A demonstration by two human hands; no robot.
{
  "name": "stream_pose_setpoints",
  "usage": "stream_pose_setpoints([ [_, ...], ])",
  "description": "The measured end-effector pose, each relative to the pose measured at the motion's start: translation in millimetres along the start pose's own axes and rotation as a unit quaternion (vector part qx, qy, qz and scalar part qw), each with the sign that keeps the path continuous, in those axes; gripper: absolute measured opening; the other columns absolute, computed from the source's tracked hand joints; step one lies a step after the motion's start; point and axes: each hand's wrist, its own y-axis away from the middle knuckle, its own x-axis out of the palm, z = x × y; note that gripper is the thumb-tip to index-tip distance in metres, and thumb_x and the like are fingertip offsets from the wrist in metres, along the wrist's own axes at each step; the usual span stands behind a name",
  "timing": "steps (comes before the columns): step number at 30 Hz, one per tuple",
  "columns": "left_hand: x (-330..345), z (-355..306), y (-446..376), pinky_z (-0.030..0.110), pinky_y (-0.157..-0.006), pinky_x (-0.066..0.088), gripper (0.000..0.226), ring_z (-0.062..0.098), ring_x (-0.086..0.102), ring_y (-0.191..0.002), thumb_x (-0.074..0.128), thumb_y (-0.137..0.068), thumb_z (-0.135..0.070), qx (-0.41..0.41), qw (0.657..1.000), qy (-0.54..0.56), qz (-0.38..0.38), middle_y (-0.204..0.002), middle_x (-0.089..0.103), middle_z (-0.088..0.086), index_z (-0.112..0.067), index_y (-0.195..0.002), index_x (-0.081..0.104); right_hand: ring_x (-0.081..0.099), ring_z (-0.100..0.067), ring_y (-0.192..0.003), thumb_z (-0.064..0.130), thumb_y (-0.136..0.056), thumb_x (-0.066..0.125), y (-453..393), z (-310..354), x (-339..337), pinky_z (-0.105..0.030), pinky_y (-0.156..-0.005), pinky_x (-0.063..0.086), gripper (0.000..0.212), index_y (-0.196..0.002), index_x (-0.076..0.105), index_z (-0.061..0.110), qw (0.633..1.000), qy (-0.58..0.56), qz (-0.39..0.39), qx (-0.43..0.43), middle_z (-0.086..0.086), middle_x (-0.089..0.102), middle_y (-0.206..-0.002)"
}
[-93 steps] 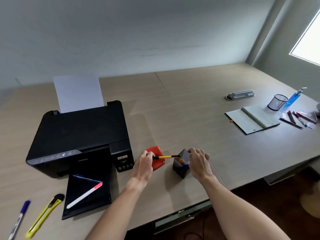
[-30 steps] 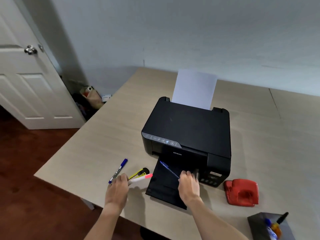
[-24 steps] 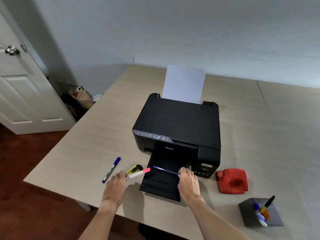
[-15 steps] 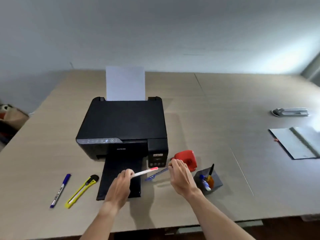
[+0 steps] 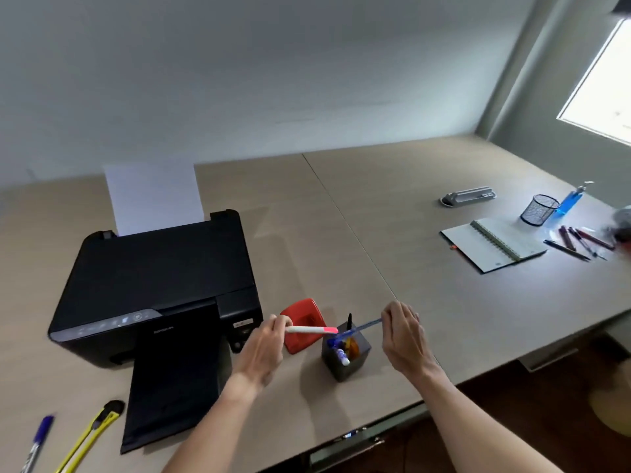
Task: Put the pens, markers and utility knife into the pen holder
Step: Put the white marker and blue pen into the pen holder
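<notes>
Pale wood desk (image 5: 341, 240), grey wall behind. Step judged in hand: two items being delivered to the pen holder (image 5: 345, 356) together. Right hand (image 5: 401, 336), fingertips pinched shut on the upper end of a blue pen (image 5: 358, 331); its lower end is already dipped inside the holder. Left hand (image 5: 264, 346), closed on a white marker with pink cap (image 5: 312, 330), held level, cap just at the holder's rim, not yet in. Next move judged: pen released, marker tipped cap-down and dropped in. Red hole punch (image 5: 300, 324) sits at 10 o'clock from the holder. Yellow utility knife (image 5: 92, 435) and blue-capped marker (image 5: 37, 442) remain uncollected at 8 o'clock, beyond the printer (image 5: 153, 288).
</notes>
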Motion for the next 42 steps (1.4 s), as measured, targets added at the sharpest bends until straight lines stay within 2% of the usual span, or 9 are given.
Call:
stream_pose_setpoints([
  [12,4.3,-31.5,-27.3,0.034,-0.090,0.055,0.036,0.022,0.061,-0.097,0.057,-0.094,-0.008,0.066,0.998,-0.003,0.018,-0.118,0.051,0.004,-0.020,-0.128,0.051,0.049,-0.018,-0.080,-0.009,-0.086,0.045,17.7,-20.4,-0.9,-0.030,-0.073,0.044,0.025,-0.089,0.051,0.015,0.999,-0.040,0.027,0.009,0.000,0.052,-0.085],
  [20,22.6,-57.3,-31.7,0.034,-0.096,0.049,0.050,0.021,0.059,-0.113,0.046,-0.090,0.011,0.093,0.994,0.045,0.024,-0.122,0.064,0.002,-0.019,-0.129,0.050,0.056,-0.022,-0.106,-0.004,-0.087,0.042,19.5,-3.3,18.9,-0.034,-0.092,0.047,0.033,-0.115,0.054,0.011,0.996,-0.031,0.088,0.014,-0.009,0.063,-0.111],
  [24,28.4,-51.5,-28.7,0.037,-0.096,0.051,0.047,0.023,0.061,-0.112,0.046,-0.090,0.010,0.078,0.995,0.062,0.020,-0.120,0.065,0.006,-0.019,-0.127,0.051,0.059,-0.023,-0.106,-0.007,-0.086,0.043,26.1,2.1,27.7,-0.032,-0.097,0.045,0.043,-0.125,0.050,0.009,0.997,-0.017,0.067,0.038,-0.009,0.066,-0.109],
  [28,28.9,-25.5,-14.6,0.033,-0.092,0.055,0.036,0.019,0.066,-0.107,0.044,-0.096,0.004,0.013,0.992,0.122,0.013,-0.120,0.064,0.007,-0.017,-0.123,0.056,0.062,-0.021,-0.087,0.002,-0.090,0.045,51.0,6.2,37.2,-0.032,-0.076,0.048,0.025,-0.106,0.052,0.020,0.993,-0.055,0.020,0.107,-0.002,0.064,-0.096],
  [30,26.0,-5.5,4.0,0.024,-0.086,0.053,0.028,0.014,0.066,-0.104,0.043,-0.100,-0.006,-0.029,0.989,0.147,0.002,-0.118,0.063,0.001,-0.021,-0.119,0.057,0.057,-0.017,-0.065,0.004,-0.089,0.049,73.4,6.7,46.5,-0.032,-0.058,0.043,0.027,-0.087,0.044,0.031,0.991,-0.054,0.053,0.108,0.007,0.058,-0.073],
  [33,16.1,31.0,40.5,0.034,-0.080,0.054,0.016,0.015,0.064,-0.093,0.043,-0.101,-0.025,-0.061,0.989,0.132,-0.002,-0.108,0.062,-0.005,-0.028,-0.110,0.055,0.053,-0.019,-0.054,0.012,-0.081,0.053,107.6,12.4,63.5,-0.031,-0.051,0.039,0.029,-0.079,0.037,0.035,0.981,-0.001,0.173,0.086,0.008,0.046,-0.052],
  [37,-4.3,82.4,87.2,0.027,-0.077,0.051,0.010,0.008,0.058,-0.082,0.046,-0.097,-0.029,-0.109,0.987,0.112,-0.021,-0.094,0.060,-0.008,-0.027,-0.097,0.056,0.062,-0.019,-0.072,0.029,-0.075,0.047,128.9,46.6,94.4,-0.023,-0.054,0.037,0.011,-0.084,0.042,0.033,0.946,0.045,0.320,0.017,0.004,0.049,-0.053],
  [40,-19.6,121.6,118.6,0.027,-0.075,0.053,0.013,0.009,0.058,-0.081,0.045,-0.099,-0.025,-0.164,0.981,0.089,-0.043,-0.092,0.060,-0.006,-0.023,-0.095,0.057,0.063,-0.024,-0.077,0.026,-0.078,0.048,120.9,86.3,122.3,-0.028,-0.060,0.038,0.013,-0.090,0.052,0.027,0.943,0.026,0.331,-0.034,-0.003,0.065,-0.072],
  [42,-32.1,148.4,140.1,0.028,-0.073,0.054,0.014,0.011,0.058,-0.079,0.045,-0.099,-0.023,-0.208,0.973,0.066,-0.067,-0.091,0.060,-0.003,-0.021,-0.095,0.058,0.062,-0.025,-0.069,0.024,-0.083,0.046,107.4,117.8,141.0,-0.032,-0.058,0.039,0.007,-0.089,0.051,0.024,0.943,0.018,0.324,-0.073,0.000,0.062,-0.068],
])
